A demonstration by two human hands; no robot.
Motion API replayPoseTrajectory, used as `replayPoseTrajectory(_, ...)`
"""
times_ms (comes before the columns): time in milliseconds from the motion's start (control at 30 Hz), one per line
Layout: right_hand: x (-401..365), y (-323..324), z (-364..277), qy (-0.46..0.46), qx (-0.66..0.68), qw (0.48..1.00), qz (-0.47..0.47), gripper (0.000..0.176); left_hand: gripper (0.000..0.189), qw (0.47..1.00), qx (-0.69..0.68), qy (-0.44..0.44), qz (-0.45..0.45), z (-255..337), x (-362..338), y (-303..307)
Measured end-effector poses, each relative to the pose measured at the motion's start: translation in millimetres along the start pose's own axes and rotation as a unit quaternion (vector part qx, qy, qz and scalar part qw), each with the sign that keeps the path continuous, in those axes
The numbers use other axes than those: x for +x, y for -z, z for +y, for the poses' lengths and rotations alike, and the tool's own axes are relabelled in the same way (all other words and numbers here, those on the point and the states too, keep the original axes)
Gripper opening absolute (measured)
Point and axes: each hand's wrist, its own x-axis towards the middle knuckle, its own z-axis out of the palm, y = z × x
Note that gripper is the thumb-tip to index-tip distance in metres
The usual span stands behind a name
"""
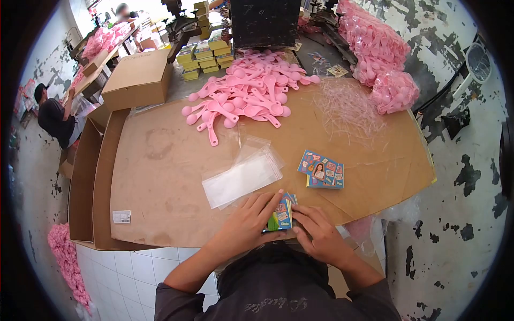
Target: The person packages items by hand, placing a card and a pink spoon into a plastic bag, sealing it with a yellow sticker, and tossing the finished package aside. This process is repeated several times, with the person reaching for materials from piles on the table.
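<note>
A small stack of blue printed cards (284, 213) lies at the near edge of the cardboard-covered table, with a green strip showing on it. My left hand (250, 215) grips the stack from the left, fingers over its far side and thumb along the near edge. Against its right side press the curled fingers of my right hand (317, 234). Just beyond is a second card stack (324, 176), its top cards fanned askew. Clear plastic bags (243, 179) lie flat, overlapping, beyond my left hand.
Pink plastic spoons (246, 93) are heaped at the back, near bundled card stacks (206, 53) and a closed cardboard box (136, 77). Thin clear strips (350, 112) and bagged pink spoons (395, 91) lie right. An open carton (91, 182) borders the left; another person (56, 117) sits beyond.
</note>
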Motion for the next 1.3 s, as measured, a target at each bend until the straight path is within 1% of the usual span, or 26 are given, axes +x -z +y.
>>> replayPoseTrajectory(67,0.2,-3.3,5.6,-0.017,-0.024,1.0,0.01,0.032,0.092,1.0,-0.017,0.004,0.012,5.2,1.5,1.4)
replayPoseTrajectory(167,4.9,-2.3,-3.0,-0.007,0.035,0.999,0.009,0.026,0.091,1.0,-0.008,0.024,0.007,4.4,-0.5,-5.0)
replayPoseTrajectory(267,1.6,-7.4,-1.2,-0.007,0.146,0.989,-0.006,0.025,0.089,1.0,0.006,0.017,0.001,0.0,-1.4,-7.7)
replayPoseTrajectory(367,-0.5,-10.5,5.9,0.028,0.157,0.987,-0.015,0.025,0.082,0.999,0.047,-0.008,-0.006,-5.1,-1.4,-8.2)
replayPoseTrajectory(467,2.6,-6.1,9.7,0.0,0.11,0.993,0.042,0.027,0.074,0.998,0.046,-0.037,-0.007,-9.3,1.4,-7.9)
replayPoseTrajectory(567,8.7,-4.9,21.0,0.023,0.041,0.996,0.08,0.031,0.069,0.996,0.063,-0.053,-0.017,-8.1,0.2,-4.8)
replayPoseTrajectory(667,8.4,-7.8,17.0,-0.001,0.069,0.993,0.098,0.039,0.066,0.994,0.067,-0.083,-0.01,-8.2,-0.4,2.2)
replayPoseTrajectory(767,11.5,-6.2,10.4,-0.022,0.082,0.99,0.116,0.044,0.066,0.996,0.043,-0.074,0.012,-2.8,0.7,24.9)
replayPoseTrajectory(833,12.3,-5.0,12.8,-0.011,0.075,0.993,0.094,0.046,0.067,0.996,0.05,-0.06,0.04,-10.0,1.3,51.3)
replayPoseTrajectory(900,12.6,-2.5,15.9,-0.003,0.065,0.995,0.078,0.047,0.07,0.993,0.077,-0.049,0.076,-31.4,4.8,83.4)
replayPoseTrajectory(967,11.2,-3.0,17.1,0.002,0.054,0.996,0.073,0.046,0.068,0.99,0.119,0.004,0.08,-72.0,12.6,114.1)
replayPoseTrajectory(1033,9.4,-4.1,17.6,-0.003,0.056,0.996,0.077,0.046,0.065,0.989,0.096,0.06,0.1,-127.0,26.5,141.7)
replayPoseTrajectory(1067,9.0,-5.3,17.6,-0.005,0.056,0.995,0.08,0.045,0.062,0.985,0.109,0.091,0.1,-165.6,30.3,152.7)
replayPoseTrajectory(1100,8.6,-6.9,17.3,-0.005,0.052,0.995,0.08,0.045,0.062,0.977,0.158,0.09,0.115,-201.4,33.6,161.6)
replayPoseTrajectory(1133,7.6,-8.6,16.7,-0.005,0.047,0.996,0.079,0.044,0.063,0.974,0.17,0.096,0.119,-237.2,36.5,171.6)
replayPoseTrajectory(1233,5.1,-8.0,14.9,0.002,0.028,0.997,0.074,0.043,0.067,0.956,0.179,0.203,0.116,-282.0,46.9,188.0)
replayPoseTrajectory(1300,1.6,-5.1,13.6,-0.002,0.026,0.998,0.065,0.042,0.072,0.95,0.185,0.202,0.147,-301.1,51.9,187.6)
